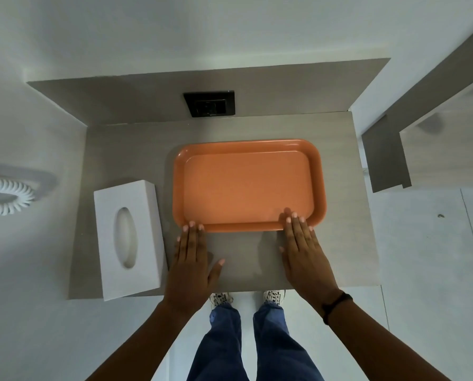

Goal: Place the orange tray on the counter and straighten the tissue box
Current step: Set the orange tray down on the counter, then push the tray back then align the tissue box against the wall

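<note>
Currently the orange tray (247,185) lies flat on the grey surface (339,243), right of centre, long side running left to right, empty. Tray step looks done or nearly so, judging by how it sits.

Left hand (192,266): open, fingers stretched flat, fingertips (192,224) touching the tray's near rim at its left corner. No grip. Right hand (305,253): also open and flat, fingertips over the near rim at the right corner, reaching just onto the tray floor. Holds nothing; a dark band sits on that wrist. Both hands read as nudging or squaring the tray, not carrying it.

Tissue box (129,239): white, oval slot on top, on the surface just left of the tray, apart from it. Sits slightly skewed, its near end overhanging the front edge of the surface, long sides not parallel to the tray or the surface edge. Not yet straightened.

Dark socket plate (209,103) on the back panel, well apart from the tray.

Next move, as a judgement: left hand leaves the tray, goes to the box, presses its sides and turns it till square with the surface edge, sliding it back off the overhang. Light box, likely slides easily; risk is pushing it off the front edge.
</note>
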The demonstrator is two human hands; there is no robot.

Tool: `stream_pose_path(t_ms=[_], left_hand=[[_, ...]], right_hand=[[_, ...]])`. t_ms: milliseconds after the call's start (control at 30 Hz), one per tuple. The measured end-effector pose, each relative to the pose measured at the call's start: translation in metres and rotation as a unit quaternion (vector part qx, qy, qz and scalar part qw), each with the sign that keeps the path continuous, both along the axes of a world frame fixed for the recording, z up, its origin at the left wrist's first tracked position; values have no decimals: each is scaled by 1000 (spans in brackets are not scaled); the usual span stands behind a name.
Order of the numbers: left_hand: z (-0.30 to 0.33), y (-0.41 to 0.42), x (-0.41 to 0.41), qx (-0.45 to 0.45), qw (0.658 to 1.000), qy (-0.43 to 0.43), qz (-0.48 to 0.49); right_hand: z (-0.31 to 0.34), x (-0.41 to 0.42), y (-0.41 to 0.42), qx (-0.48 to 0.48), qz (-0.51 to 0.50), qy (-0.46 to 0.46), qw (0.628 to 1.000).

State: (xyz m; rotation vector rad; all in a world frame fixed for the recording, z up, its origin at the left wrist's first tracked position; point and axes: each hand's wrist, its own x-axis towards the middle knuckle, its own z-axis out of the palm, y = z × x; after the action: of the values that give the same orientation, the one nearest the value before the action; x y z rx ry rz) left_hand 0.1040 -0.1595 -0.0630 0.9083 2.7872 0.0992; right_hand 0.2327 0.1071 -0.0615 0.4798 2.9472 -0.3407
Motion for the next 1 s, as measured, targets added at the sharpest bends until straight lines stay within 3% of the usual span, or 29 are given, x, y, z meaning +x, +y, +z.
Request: stream_pose_path(t_ms=[333, 1000], left_hand=[[-12, 17, -24, -1, 1000, 2, 7], [-18, 42, -61, 8, 1000, 7, 13]], right_hand=[[2, -26, 15, 27, 8, 10, 1000], [3, -68, 42, -6, 3, 5, 1000]])
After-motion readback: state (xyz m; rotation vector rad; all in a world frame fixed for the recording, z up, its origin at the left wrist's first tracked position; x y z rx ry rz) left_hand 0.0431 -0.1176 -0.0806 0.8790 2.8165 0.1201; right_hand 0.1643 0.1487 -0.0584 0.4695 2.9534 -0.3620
